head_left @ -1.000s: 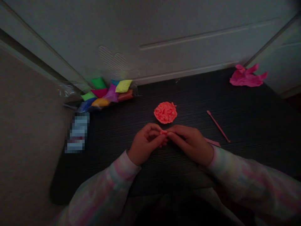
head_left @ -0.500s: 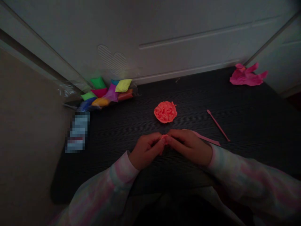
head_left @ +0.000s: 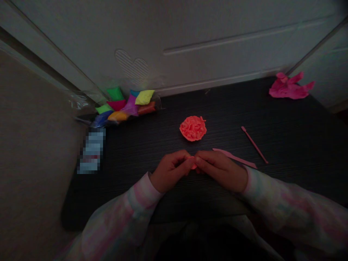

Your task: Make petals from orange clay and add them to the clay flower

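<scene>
Between the fingertips of both hands is a small piece of coral-pink modelling clay (head_left: 193, 166), mostly covered by the fingers. My left hand (head_left: 172, 170) pinches it from the left, and my right hand (head_left: 220, 169) pinches it from the right, thumbs close together. Just beyond them on the dark table (head_left: 152, 141) rests a ruffled coral-pink clay flower (head_left: 193, 128) with many folded petals. A flat pink modelling knife (head_left: 236, 157) lies beside my right hand, partly behind it. Farther right is a thin pink modelling stick (head_left: 255, 145).
At the back left lies a clear bag with several coloured clay packets (head_left: 130, 106). A blurred-out pale blue item (head_left: 91, 151) sits near the left edge. Crumpled bright pink material (head_left: 290, 87) is at the back right, by the white panel (head_left: 217, 61) behind the table.
My fingers have shifted slightly on the clay piece, and it shows as a smaller, rounder bit between the thumbs. The view has moved a little; the flower and tools stay in place.
</scene>
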`<action>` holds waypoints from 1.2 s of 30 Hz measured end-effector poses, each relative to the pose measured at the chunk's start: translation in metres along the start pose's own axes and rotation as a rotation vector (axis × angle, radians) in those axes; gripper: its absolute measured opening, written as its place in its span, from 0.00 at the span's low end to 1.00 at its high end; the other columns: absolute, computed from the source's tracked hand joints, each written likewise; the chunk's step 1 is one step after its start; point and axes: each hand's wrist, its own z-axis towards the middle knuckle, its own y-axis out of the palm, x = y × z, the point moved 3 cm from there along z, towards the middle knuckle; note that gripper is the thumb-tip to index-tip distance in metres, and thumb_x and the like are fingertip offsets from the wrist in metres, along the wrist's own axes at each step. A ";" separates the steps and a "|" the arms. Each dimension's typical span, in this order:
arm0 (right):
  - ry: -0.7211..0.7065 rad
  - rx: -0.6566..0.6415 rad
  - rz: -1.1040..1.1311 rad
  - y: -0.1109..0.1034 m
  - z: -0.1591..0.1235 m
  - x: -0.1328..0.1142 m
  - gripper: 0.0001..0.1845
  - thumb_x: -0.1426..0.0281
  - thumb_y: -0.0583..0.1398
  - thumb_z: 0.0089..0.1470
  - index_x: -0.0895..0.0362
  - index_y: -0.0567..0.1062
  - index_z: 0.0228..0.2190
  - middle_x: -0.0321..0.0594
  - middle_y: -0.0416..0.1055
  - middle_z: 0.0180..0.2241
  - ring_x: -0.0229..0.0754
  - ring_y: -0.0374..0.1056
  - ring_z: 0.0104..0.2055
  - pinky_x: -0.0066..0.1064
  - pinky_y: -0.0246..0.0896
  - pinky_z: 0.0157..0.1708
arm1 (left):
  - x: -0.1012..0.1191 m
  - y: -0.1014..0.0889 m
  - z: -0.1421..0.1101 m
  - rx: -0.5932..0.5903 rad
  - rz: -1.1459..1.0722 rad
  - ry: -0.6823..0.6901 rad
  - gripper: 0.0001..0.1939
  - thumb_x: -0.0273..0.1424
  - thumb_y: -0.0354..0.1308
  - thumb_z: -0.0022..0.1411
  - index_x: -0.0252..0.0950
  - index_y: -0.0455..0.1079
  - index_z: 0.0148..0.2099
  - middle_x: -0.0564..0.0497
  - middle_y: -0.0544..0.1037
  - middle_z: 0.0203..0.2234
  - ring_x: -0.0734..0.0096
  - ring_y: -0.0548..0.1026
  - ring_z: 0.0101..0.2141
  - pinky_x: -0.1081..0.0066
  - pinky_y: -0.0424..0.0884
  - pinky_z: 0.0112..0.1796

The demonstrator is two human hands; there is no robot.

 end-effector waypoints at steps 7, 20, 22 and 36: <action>0.010 -0.007 0.047 0.002 0.002 0.000 0.14 0.64 0.48 0.56 0.58 0.66 0.25 0.33 0.60 0.22 0.33 0.56 0.24 0.26 0.51 0.24 | -0.003 -0.004 -0.001 0.197 0.036 0.033 0.12 0.34 0.48 0.58 0.34 0.63 0.26 0.58 0.62 0.16 0.80 0.60 0.19 0.76 0.57 0.23; 0.084 0.059 0.059 -0.006 0.005 0.001 0.16 0.68 0.48 0.56 0.57 0.59 0.18 0.30 0.54 0.18 0.32 0.52 0.21 0.26 0.47 0.22 | -0.001 -0.003 -0.001 0.054 0.123 0.087 0.14 0.37 0.46 0.58 0.34 0.62 0.24 0.56 0.63 0.17 0.77 0.61 0.21 0.75 0.58 0.25; 0.077 -0.020 0.044 -0.003 0.004 0.000 0.15 0.67 0.48 0.56 0.57 0.59 0.19 0.29 0.53 0.18 0.32 0.51 0.21 0.25 0.46 0.21 | 0.000 -0.002 -0.001 0.069 0.138 0.079 0.13 0.36 0.49 0.57 0.34 0.61 0.24 0.57 0.62 0.17 0.78 0.61 0.20 0.75 0.57 0.23; -0.002 0.046 0.026 -0.002 0.005 -0.002 0.14 0.70 0.47 0.57 0.57 0.63 0.22 0.30 0.56 0.20 0.31 0.53 0.22 0.24 0.48 0.23 | -0.004 0.004 -0.003 0.142 0.073 0.056 0.16 0.36 0.44 0.60 0.35 0.61 0.24 0.57 0.64 0.17 0.79 0.63 0.20 0.76 0.59 0.24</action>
